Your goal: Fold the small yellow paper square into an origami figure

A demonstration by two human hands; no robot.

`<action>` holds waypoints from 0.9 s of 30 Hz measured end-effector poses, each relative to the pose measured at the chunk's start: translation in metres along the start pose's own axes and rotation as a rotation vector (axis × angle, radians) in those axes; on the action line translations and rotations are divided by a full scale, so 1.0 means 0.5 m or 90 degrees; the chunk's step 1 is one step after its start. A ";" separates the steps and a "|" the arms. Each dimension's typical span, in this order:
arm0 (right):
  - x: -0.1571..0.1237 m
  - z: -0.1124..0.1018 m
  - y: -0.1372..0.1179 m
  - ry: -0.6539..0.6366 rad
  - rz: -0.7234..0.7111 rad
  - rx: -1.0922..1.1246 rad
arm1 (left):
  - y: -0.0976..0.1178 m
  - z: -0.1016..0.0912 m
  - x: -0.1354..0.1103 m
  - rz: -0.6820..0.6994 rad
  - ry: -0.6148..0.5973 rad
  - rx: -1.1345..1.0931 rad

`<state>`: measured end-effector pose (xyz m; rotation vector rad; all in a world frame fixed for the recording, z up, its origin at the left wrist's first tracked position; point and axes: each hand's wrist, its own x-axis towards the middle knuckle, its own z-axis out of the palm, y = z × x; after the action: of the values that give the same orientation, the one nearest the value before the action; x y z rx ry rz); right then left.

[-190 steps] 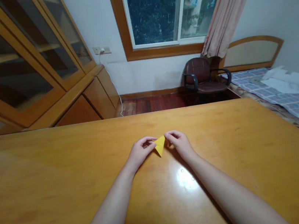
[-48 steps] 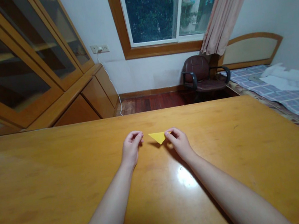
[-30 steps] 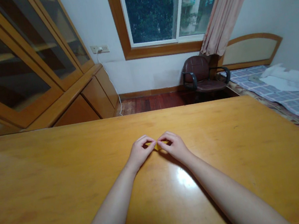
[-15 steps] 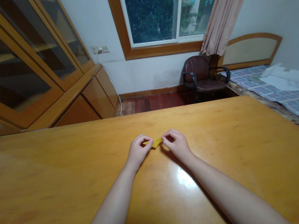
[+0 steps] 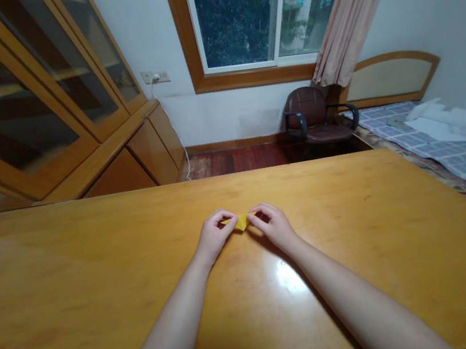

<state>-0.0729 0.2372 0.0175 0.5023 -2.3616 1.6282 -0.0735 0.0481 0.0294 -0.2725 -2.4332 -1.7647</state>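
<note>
A small piece of folded yellow paper (image 5: 242,222) is held between my two hands, just above or on the wooden table (image 5: 101,285); I cannot tell which. Its middle comes to a point facing me, and its ends run out to both sides behind my fingers. My left hand (image 5: 217,230) pinches it left of the middle between thumb and fingers. On the other side, my right hand (image 5: 275,223) pinches it with thumb and fingertips. Parts of the paper are hidden by the fingers.
Beyond the table's far edge stands a brown armchair (image 5: 313,114). A bed (image 5: 435,129) with crumpled white sheets (image 5: 446,118) is at the right. A glass-fronted cabinet (image 5: 91,125) fills the left, near a white cord (image 5: 175,130) plugged into the wall.
My right thumb and fingertips have shifted slightly left along the paper, closer to its middle. The paper's front point now shows more squarely. My left hand has barely moved.
</note>
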 end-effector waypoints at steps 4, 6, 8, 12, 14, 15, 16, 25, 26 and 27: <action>0.000 0.000 -0.006 -0.021 -0.027 -0.035 | -0.005 0.003 0.000 0.035 -0.043 0.032; 0.001 -0.001 -0.007 -0.023 -0.028 -0.041 | -0.006 0.004 0.000 0.045 -0.048 0.048; 0.001 -0.002 -0.009 -0.022 -0.024 -0.042 | -0.006 0.004 -0.001 0.048 -0.046 0.056; 0.000 -0.007 -0.011 0.002 0.018 -0.009 | -0.005 0.000 -0.001 0.024 -0.021 0.036; 0.001 -0.008 -0.009 0.031 0.050 0.011 | -0.009 -0.003 0.001 -0.012 0.000 0.000; 0.001 -0.009 -0.007 0.045 0.066 0.020 | -0.013 -0.005 0.003 -0.035 0.012 -0.026; 0.002 -0.009 -0.005 0.061 0.081 0.029 | -0.019 -0.007 0.004 -0.059 0.026 -0.059; 0.003 -0.004 0.014 0.081 0.122 0.064 | -0.037 -0.011 0.010 -0.108 0.113 -0.212; 0.002 -0.004 0.013 0.074 0.116 0.059 | -0.030 -0.010 0.008 -0.093 0.102 -0.182; 0.002 -0.004 0.011 0.066 0.110 0.054 | -0.022 -0.008 0.007 -0.074 0.090 -0.149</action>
<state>-0.0761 0.2407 0.0138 0.2273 -2.3231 1.7873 -0.0792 0.0409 0.0210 -0.0272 -2.1884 -2.0440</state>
